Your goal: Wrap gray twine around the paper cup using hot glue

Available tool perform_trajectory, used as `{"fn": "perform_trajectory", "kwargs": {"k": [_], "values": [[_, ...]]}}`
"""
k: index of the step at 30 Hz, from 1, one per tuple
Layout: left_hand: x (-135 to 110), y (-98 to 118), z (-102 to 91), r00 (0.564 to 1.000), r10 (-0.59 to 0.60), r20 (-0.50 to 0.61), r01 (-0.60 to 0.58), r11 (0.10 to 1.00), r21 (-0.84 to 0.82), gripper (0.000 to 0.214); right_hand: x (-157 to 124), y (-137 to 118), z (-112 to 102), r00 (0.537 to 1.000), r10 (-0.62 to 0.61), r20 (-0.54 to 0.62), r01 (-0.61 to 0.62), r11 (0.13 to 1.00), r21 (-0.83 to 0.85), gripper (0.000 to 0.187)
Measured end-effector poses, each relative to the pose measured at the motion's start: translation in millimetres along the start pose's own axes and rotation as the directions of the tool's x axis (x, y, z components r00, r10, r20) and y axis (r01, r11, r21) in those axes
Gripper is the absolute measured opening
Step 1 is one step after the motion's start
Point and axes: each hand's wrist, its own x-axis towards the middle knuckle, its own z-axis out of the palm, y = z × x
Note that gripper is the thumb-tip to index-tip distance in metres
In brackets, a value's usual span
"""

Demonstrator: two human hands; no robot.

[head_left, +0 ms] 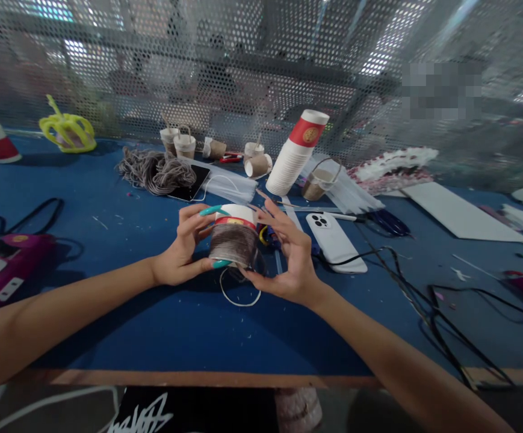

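Both hands meet around a paper cup (236, 237), held just above the blue table (153, 328). The left hand (182, 249) pinches the cup's left side, its fingers curled over the red band near the rim and its thumb pressed against the lower edge, so the hand is about half closed and has a firm hold. The right hand (290, 258) takes the cup's right side more loosely: its fingers are spread and nearly straight with their tips on the upper edge, and its thumb reaches in under the base. The cup sits squarely between the two palms, tilted a little, and everything below its red band is wound with grey-brown cord. Just below the cup a thin white loop (239, 294) lies on the table; whether it joins the cup I cannot tell. Right of the cup, near the right hand, a white phone (336, 240) lies face down with a black cable running past it. Beyond the cup and a little to its right leans a stack of white cups (295, 157), the end one banded red. Beyond it to the left is a bundle of grey cord (157, 170), partly lying on a black phone (192, 183). Far to the cup's left rests a magenta tool (17, 258), and farther back a yellow crown-shaped piece (67, 131).
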Motion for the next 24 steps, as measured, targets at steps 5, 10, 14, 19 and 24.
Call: {"fn": "perform_trajectory", "kwargs": {"k": [5, 10, 14, 19, 24], "values": [[3.8, 0.9, -2.0, 0.997, 0.044, 0.062, -0.043, 0.999, -0.027, 0.091, -2.0, 3.9, -0.8, 0.995, -0.076, 0.067, 0.073, 0.996, 0.05, 0.086], [6.5, 1.5, -1.2, 0.993, 0.108, 0.049, -0.109, 0.993, 0.038, 0.092, 1.7, 5.9, -4.4, 0.985, -0.129, 0.114, 0.123, 0.991, 0.054, 0.086], [6.4, 2.8, -0.1, 0.985, 0.172, 0.028, -0.174, 0.982, 0.07, 0.085, 4.1, 2.4, -6.2, 0.976, -0.172, 0.132, 0.17, 0.985, 0.029, 0.082], [6.6, 3.4, 0.3, 0.977, 0.208, 0.048, -0.212, 0.974, 0.078, 0.084, 4.6, -0.7, -7.7, 0.972, -0.176, 0.159, 0.179, 0.984, -0.004, 0.078], [6.8, 3.5, -1.1, 0.976, 0.212, 0.042, -0.214, 0.973, 0.085, 0.08, 5.4, -1.0, -8.3, 0.968, -0.198, 0.152, 0.2, 0.98, -0.004, 0.08]]}}
